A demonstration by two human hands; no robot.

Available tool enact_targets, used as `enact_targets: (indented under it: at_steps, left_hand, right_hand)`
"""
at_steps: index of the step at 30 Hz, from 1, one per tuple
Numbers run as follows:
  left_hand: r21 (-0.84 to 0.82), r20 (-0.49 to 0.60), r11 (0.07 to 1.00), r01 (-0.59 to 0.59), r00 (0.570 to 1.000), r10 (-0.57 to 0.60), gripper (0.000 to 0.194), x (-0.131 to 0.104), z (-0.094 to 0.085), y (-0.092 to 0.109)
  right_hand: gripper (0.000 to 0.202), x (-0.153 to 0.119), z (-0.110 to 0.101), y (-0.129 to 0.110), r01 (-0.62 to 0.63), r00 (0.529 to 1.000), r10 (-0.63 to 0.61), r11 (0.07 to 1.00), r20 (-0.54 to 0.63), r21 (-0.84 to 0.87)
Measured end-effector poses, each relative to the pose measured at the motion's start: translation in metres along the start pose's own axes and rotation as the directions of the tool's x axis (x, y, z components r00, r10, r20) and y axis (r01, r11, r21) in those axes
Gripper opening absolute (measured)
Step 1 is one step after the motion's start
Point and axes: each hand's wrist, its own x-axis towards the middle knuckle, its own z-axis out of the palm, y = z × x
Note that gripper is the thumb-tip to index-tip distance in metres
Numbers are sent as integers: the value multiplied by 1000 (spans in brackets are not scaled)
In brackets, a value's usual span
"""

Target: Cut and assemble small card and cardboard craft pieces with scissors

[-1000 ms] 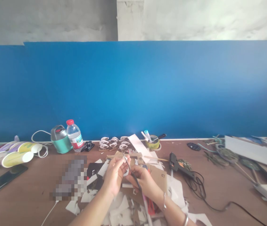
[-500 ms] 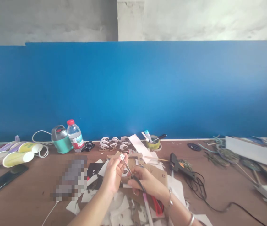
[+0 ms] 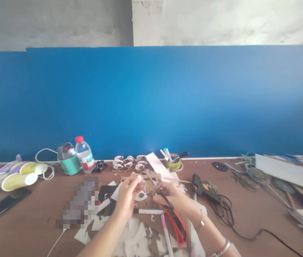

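My left hand (image 3: 127, 196) is closed, thumb and fingers pinching a small white paper piece (image 3: 139, 177). My right hand (image 3: 174, 200) grips a pair of scissors (image 3: 165, 198) by the dark handles. Their blades point up and to the left, apart from the paper piece. Whether the blades are parted is hard to make out. Below the hands lie white paper scraps (image 3: 137, 233), a white marker (image 3: 150, 211), a pink-and-white pen (image 3: 167, 233) and a red-and-black tool (image 3: 177, 228). A white cutout with a hole (image 3: 141, 195) lies between the hands.
Several white eye-shaped cutouts (image 3: 128, 165) stand at the back, near a tape roll (image 3: 173, 165) holding pens. A glue gun (image 3: 203, 187) with a trailing cord lies right. A bottle (image 3: 85, 155), a teal container (image 3: 70, 164) and paper cups (image 3: 20, 181) are left.
My right hand has drawn the scissors rightward, away from the paper piece. My left hand still pinches the paper, its fingers now more curled. More of the red-and-black tool and white marker shows.
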Motion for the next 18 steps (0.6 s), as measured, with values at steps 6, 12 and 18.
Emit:
enact_targets:
  at_steps: [6, 12, 18]
  left_hand:
    - [38, 53, 999, 6, 999, -8, 22, -4, 0, 1]
    - [69, 77, 998, 13, 997, -19, 21, -10, 6, 6]
    - [78, 98, 995, 60, 993, -67, 22, -14, 10, 8]
  right_hand:
    - [34, -3, 7, -4, 11, 995, -16, 999, 98, 49]
    - [28, 0, 9, 1, 59, 992, -61, 998, 109, 24]
    - [22, 1, 12, 1, 49, 995, -50, 999, 91, 20]
